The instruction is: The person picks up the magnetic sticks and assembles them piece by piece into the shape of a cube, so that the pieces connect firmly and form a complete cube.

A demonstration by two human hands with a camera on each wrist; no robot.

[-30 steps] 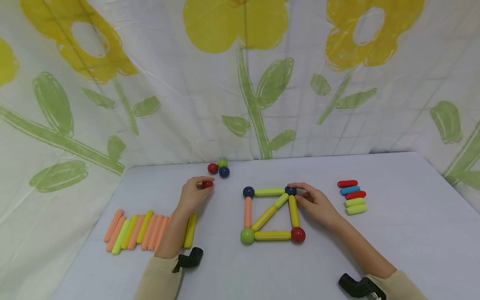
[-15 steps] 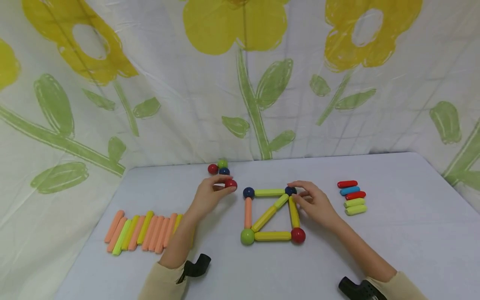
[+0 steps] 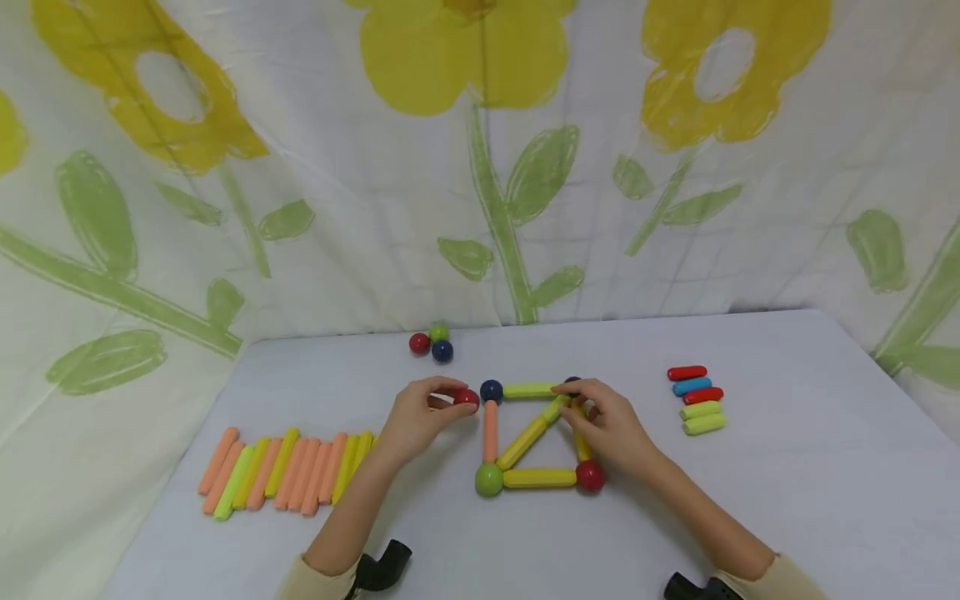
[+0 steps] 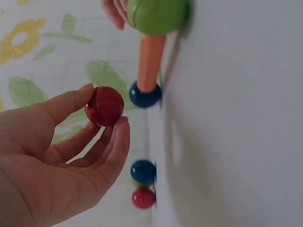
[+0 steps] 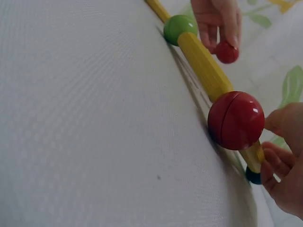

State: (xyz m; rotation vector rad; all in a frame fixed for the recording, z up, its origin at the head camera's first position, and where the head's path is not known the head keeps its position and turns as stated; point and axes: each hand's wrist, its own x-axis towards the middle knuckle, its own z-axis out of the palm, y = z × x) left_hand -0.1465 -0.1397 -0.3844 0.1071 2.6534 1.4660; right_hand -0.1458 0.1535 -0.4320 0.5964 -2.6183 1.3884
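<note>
In the head view my left hand [image 3: 420, 415] pinches a red ball [image 4: 105, 106] between thumb and fingers, just left of the frame's navy corner ball [image 3: 491, 391]. My right hand [image 3: 611, 421] is at the upper right corner, its thumb and forefinger on either side of the short light green stick [image 3: 552, 409]. That stick continues a yellow diagonal stick [image 3: 522, 443] down to the green corner ball [image 3: 489, 479]. A red corner ball [image 5: 236, 120] joins the yellow bottom stick [image 3: 540, 477] and the right-hand stick. My right fingers mostly cover the other navy ball.
Behind the frame lies a cluster of loose red, green and navy balls [image 3: 442, 351]. A row of salmon, yellow and green sticks [image 3: 296, 471] spreads at the left. Several short sticks [image 3: 693, 386] lie at the right. A flowered cloth [image 3: 337, 275] hangs behind the table.
My left hand has carried the red ball rightward, away from the loose balls to the frame's left corner. My right hand has shifted left from the navy corner ball to the diagonal's upper end.
</note>
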